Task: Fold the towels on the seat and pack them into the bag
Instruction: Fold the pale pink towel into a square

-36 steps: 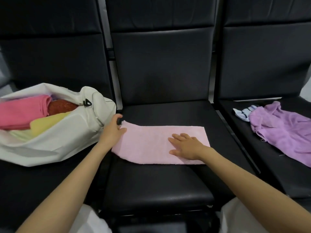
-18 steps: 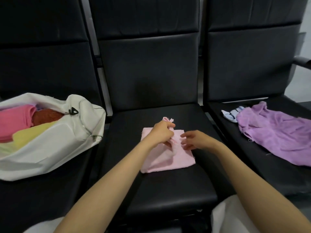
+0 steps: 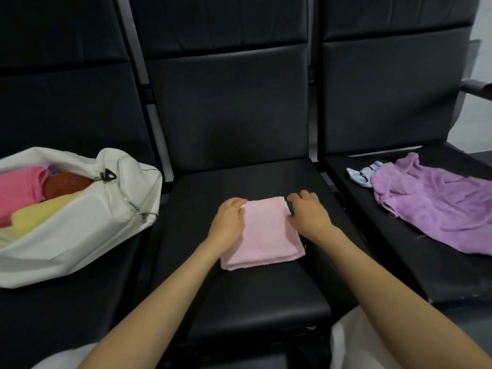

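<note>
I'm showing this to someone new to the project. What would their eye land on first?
The folded pink towel in the middle of the centre seat, held at its side edges by the left hand and right hand. Next, the open white bag on the left seat, stuffed with pink, red and yellow cloth, and the purple towel lying crumpled on the right seat.

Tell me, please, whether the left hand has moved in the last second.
Yes. The left hand moved right, away from the white bag, toward the centre of the middle seat, touching the folded pink towel.
</note>
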`<state>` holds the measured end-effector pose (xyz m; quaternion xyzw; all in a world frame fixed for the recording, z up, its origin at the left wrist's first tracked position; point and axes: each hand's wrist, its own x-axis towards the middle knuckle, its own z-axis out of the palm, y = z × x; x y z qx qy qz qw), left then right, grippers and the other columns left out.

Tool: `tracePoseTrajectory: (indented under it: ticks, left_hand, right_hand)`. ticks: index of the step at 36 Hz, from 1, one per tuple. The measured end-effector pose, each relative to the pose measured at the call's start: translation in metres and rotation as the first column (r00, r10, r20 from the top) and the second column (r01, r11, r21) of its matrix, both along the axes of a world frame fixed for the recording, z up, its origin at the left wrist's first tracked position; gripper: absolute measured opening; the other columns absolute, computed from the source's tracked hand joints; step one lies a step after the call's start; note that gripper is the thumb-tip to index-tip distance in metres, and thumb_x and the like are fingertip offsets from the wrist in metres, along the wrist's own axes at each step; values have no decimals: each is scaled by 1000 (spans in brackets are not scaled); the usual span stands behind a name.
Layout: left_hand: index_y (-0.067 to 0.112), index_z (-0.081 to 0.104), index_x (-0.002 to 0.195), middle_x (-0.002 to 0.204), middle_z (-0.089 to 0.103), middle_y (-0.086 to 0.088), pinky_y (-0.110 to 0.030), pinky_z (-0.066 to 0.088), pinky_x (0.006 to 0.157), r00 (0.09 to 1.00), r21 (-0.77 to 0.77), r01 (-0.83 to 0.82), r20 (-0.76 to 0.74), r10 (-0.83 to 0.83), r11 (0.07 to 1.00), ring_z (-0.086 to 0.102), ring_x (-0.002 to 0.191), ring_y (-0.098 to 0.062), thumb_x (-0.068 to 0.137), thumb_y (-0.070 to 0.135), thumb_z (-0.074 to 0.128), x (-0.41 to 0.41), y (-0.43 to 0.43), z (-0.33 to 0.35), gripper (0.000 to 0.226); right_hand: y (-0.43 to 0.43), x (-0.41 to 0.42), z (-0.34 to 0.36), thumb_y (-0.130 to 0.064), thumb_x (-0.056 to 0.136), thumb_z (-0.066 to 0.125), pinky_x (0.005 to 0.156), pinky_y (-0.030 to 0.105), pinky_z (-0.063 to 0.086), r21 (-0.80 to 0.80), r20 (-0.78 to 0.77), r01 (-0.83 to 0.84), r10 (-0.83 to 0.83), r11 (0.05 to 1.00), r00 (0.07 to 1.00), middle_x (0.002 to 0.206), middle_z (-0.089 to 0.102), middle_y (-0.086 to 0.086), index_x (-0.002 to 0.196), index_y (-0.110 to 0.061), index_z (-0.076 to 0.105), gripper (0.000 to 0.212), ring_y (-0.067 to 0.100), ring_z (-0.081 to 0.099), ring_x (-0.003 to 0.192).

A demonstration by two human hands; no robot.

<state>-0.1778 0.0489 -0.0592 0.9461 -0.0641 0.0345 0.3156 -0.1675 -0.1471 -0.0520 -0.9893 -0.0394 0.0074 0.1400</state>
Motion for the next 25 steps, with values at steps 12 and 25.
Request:
tracePoseTrajectory:
  ticks: [12, 25]
  left_hand:
    - [28, -9, 153, 159, -19, 9, -54, -16, 115, 961, 393, 46, -269, 66, 919, -26, 144, -17, 101, 50, 6, -10, 3, -45, 57]
    - [30, -18, 151, 158, -25, 8, -57, -18, 113, 932, 487, 87, -348, 102, 869, -27, 144, -20, 98, 57, 2, -24, 39, -38, 63]
  right_hand:
    - [27, 1, -44, -72, 73, -14, 114, 52, -14, -162, -218, -291, 253, 943, 943, 160, -18, -2, 151, -39, -9, 85, 20, -22, 146]
    - [56, -6, -49, -61, 97, 11, 112, 55, -18, -58, -228, -331, 310, 942, 923, 159, -22, -5, 151, -39, -10, 62, 18, -27, 144]
